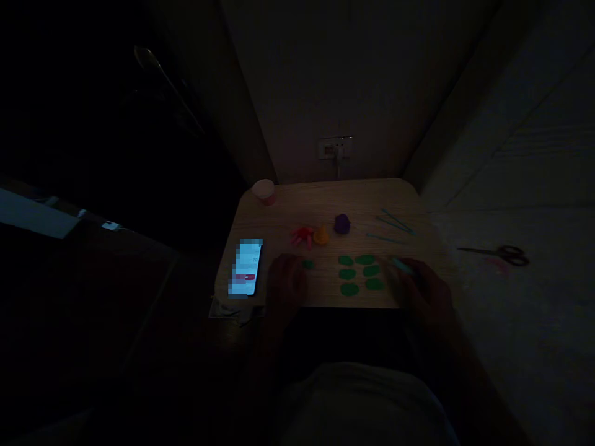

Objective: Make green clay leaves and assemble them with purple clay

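Gripping a pale stick [401,266], right hand [426,290] right of lower centre; left hand [286,283], lower centre, by green bit [308,264], grip unclear; six green pieces [347,274] between them on worktop [316,201].

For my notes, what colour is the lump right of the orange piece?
The lump is purple; see the head view.

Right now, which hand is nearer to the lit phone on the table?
The left. The left hand is just right of the phone, with a gap between them; the right hand is much farther right, past the flat green pieces.
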Tool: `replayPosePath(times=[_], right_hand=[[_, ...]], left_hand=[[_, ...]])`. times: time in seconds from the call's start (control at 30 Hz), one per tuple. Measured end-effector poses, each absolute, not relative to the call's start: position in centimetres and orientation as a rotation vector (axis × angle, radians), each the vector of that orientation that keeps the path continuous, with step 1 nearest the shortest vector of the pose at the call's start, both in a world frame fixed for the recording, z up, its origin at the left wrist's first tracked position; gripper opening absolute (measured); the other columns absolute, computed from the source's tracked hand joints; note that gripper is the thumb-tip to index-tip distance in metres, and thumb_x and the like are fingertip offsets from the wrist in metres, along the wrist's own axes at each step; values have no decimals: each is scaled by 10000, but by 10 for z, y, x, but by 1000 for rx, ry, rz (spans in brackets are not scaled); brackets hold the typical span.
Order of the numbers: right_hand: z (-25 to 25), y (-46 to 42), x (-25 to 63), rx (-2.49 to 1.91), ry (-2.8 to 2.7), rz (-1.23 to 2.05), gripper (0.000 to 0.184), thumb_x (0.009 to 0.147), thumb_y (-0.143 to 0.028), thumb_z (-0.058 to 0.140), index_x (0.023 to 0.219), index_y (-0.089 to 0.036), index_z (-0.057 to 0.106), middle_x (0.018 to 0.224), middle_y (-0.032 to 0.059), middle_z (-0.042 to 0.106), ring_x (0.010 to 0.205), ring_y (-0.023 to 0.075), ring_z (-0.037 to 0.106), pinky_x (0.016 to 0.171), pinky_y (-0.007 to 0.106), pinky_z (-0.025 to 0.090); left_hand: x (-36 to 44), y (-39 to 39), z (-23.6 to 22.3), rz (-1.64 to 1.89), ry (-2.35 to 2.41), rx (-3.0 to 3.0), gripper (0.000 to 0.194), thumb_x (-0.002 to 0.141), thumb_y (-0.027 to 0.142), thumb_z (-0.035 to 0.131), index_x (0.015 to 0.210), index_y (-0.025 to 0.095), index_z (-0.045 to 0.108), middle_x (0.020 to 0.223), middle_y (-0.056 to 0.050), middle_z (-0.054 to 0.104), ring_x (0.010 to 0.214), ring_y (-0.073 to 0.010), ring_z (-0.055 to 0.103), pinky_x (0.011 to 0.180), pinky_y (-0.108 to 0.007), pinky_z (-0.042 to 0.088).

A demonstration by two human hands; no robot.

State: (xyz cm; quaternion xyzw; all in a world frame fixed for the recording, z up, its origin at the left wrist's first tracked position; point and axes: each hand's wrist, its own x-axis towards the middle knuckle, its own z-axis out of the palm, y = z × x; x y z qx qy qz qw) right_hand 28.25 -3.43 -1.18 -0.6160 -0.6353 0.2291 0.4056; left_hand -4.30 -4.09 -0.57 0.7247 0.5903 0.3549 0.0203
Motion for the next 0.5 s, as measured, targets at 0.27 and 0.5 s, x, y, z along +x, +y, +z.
replayPosePath(times=[0.27, 0.5], right_hand=[[-18, -28, 292, -1755, -1638, 431, 384, 946, -503, 519, 1096, -197, 696, 969, 126, 757, 848, 287, 687, 773, 403, 529], [-24, -21, 293, -1804, -1675, 161, 347, 912, -441, 523, 974, -164, 722, 939, 169, 721, 876, 315, 637, 798, 449, 501]], left_hand=[[-35, -29, -3, 847, 1871, 2256, 128, 976, 206, 588, 1011, 175, 708, 1089, -109, 647, 1020, -272, 576, 950, -436, 499], [-36, -32, -5, 848, 1905, 2176, 77, 916, 178, 623, 969, 202, 674, 1011, -77, 695, 986, -265, 609, 914, -432, 496]])
